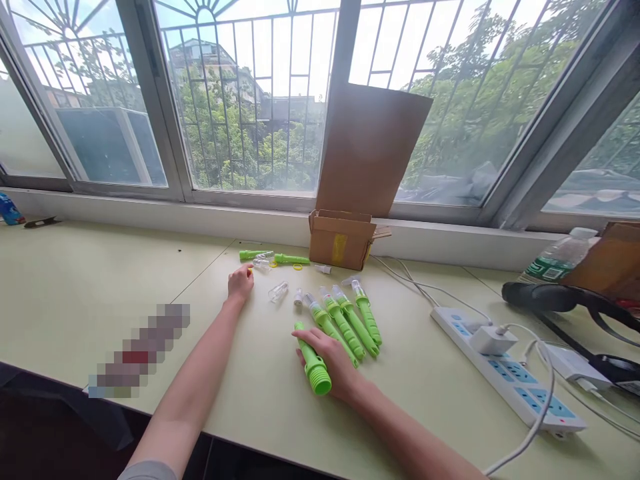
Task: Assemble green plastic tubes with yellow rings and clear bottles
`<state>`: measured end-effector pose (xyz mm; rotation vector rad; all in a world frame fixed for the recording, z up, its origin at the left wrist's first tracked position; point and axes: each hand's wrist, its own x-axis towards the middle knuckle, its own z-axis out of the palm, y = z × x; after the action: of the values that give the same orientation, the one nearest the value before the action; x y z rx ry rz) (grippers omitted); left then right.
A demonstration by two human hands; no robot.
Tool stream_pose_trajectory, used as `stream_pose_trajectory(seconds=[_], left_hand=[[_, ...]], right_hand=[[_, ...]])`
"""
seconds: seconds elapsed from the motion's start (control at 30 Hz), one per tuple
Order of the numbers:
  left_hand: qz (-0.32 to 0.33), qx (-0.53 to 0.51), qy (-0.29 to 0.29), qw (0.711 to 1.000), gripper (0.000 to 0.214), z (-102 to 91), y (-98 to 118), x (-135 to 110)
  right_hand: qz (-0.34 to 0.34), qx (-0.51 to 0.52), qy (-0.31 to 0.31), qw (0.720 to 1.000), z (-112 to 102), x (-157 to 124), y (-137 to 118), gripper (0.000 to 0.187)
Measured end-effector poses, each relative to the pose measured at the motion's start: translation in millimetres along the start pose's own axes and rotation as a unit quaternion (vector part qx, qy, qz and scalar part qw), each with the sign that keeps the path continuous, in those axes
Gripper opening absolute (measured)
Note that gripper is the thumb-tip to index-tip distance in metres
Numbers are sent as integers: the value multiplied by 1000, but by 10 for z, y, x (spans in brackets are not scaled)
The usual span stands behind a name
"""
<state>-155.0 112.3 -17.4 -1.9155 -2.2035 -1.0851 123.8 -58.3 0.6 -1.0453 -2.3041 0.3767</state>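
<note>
My right hand (334, 363) lies on the pale green table (100, 293), fingers wrapped round a bright green plastic tube (313, 363) with a ribbed end. Just beyond it lie several finished green tubes with clear tips (350, 317) in a row. My left hand (241, 282) reaches forward with curled fingers, pinching at small parts near a yellow ring (298, 267); what it holds is too small to name. Clear plastic caps (278, 291) and loose green tubes (273, 257) lie beside it.
A small open cardboard box (341, 239) stands by the window sill. A white power strip (505, 373) with a charger and cables lies at the right, with a water bottle (555, 261) and a black strap (560, 297) behind it.
</note>
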Motion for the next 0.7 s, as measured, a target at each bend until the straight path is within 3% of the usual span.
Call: stream_pose_trajectory(seconds=[0.4, 0.7], left_hand=[[-40, -2, -10, 999, 41, 36, 33, -1], [-93, 20, 19, 995, 35, 41, -17, -1]], right_hand=[[-1, -1, -5, 1000, -16, -2, -17, 33], [-2, 1, -7, 1000, -34, 0, -36, 33]])
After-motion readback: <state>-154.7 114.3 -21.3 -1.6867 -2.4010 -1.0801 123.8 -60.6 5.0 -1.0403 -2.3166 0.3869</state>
